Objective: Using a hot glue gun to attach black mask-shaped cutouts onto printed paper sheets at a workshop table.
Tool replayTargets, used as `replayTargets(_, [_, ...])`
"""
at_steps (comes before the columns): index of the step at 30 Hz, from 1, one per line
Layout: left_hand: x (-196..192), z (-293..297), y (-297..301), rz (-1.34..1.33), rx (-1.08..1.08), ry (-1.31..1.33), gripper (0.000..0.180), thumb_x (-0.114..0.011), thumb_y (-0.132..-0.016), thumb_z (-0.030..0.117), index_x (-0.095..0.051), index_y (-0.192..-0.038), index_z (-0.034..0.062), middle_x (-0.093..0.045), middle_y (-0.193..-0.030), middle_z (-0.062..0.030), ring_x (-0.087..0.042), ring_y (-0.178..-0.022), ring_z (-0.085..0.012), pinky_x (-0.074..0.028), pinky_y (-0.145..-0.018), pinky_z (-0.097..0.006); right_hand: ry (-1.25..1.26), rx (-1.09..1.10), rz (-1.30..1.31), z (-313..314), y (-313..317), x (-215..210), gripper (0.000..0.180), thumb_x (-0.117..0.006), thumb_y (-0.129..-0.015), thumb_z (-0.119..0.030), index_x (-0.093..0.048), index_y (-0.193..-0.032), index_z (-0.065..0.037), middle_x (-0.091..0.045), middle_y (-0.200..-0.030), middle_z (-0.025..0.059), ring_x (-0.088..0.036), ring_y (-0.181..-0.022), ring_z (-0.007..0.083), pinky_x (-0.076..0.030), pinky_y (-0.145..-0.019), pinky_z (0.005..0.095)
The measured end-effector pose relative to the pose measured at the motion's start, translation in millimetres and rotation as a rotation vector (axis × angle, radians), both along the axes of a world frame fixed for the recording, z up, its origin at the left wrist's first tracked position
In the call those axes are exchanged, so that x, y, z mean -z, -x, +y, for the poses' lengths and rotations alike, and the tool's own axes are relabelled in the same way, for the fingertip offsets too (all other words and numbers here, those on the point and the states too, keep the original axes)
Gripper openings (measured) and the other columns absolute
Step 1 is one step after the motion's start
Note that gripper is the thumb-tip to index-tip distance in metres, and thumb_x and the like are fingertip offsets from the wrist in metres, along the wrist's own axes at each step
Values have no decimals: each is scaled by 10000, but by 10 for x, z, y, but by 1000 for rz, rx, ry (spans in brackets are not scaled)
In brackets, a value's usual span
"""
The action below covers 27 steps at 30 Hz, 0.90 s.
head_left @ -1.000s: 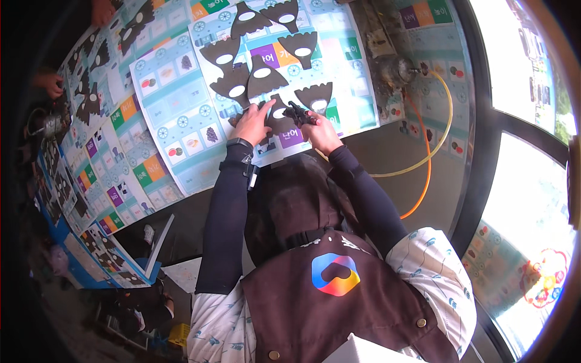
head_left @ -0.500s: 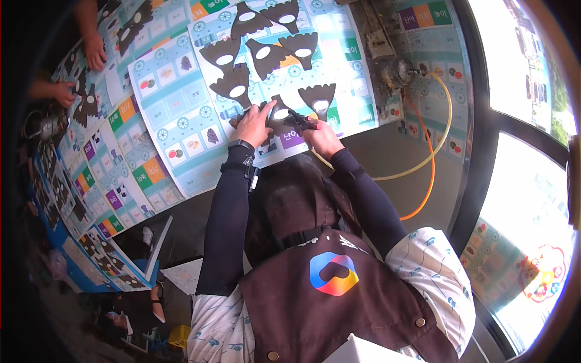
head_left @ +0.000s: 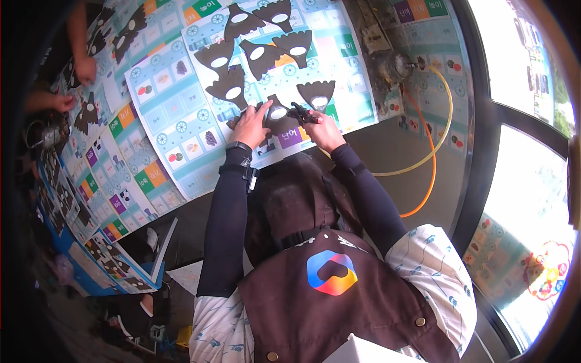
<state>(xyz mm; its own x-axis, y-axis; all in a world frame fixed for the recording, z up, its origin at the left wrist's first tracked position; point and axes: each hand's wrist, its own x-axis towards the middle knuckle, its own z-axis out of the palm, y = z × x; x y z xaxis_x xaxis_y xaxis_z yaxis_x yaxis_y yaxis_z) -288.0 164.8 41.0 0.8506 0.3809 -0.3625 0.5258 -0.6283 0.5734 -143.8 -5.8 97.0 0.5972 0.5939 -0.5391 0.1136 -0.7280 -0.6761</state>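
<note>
Between the spread left hand (head_left: 248,128) and right hand (head_left: 325,131) gripping a black tool (head_left: 299,112) lies a dark piece (head_left: 278,114).

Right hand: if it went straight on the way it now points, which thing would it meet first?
The right hand would probably first bring its dark tool against the dark piece with the white oval, just to the left; depth is unclear, so they may already touch.

Bright dark-framed windows (head_left: 508,69) stand right of a paper-covered table (head_left: 148,199); the dim floor (head_left: 172,308) looks grey.
</note>
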Motion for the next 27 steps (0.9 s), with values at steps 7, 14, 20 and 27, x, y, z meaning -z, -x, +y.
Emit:
replayTargets(7, [40,-9,-3,4,18,-6,845,-765,-726,96,-333,-1427,287,-490,-1057,-164,-555,-1034,-364,-468,-863,-436,23,2,168,-29,65,-39,245,-561,-737,-183,-606,-885,7,-631,-741,186,-621,-698,314,-490,-615,388])
replayTargets(14, [-8,-36,270,-176,-113,90,569,-674,-801,77,-453,-1320,148,-554,-1013,-115,-601,-880,-310,-489,-773,-402,-104,113,399,-115,197,-241,266,-610,-721,-174,-630,-931,-14,-608,-724,60,-550,-559,136,-445,-472,282])
replayTargets(20, [11,246,705,-329,-338,-61,275,-624,-833,70,-587,-1104,104,-575,-955,-89,-595,-885,-306,-485,-759,-393,-21,-50,306,135,416,-330,233,-611,-686,-140,-600,-874,-4,-592,-722,137,-584,-574,242,-478,-569,336])
replayTargets(27, [219,231,733,-284,-381,-51,386,-681,-800,91,-555,-1160,147,-526,-968,-104,-561,-890,-326,-467,-745,-409,-12,-169,88,361,649,-33,275,-595,-729,-210,-615,-908,-3,-631,-815,199,-622,-778,362,-489,-727,413])
